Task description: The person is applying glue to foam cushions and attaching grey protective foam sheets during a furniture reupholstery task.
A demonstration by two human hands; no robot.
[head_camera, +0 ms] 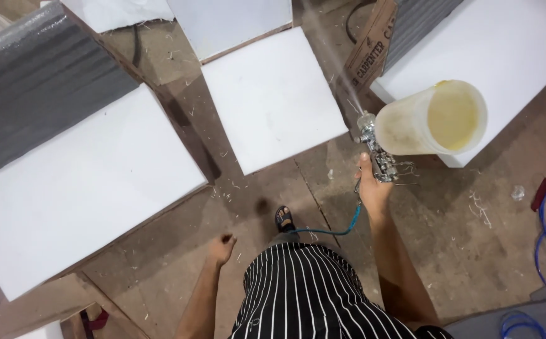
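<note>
My right hand (371, 187) grips a metal spray gun (378, 154) with a translucent cup (433, 118) holding yellowish liquid on top. A fine mist streams from its nozzle toward the upper middle, past the right side of a white square panel (271, 94). A teal air hose (335, 231) trails from the gun toward my body. My left hand (222, 247) hangs low beside my striped shorts with its fingers curled closed, holding nothing. A large white panel (78, 188) lies to its left.
More white panels lie at the top (229, 22) and the right (505, 56). A grey ribbed board (31, 81) sits upper left. A cardboard piece (370, 50) leans beside the mist. A blue hose (545, 251) coils at the right. Wood shavings litter the floor.
</note>
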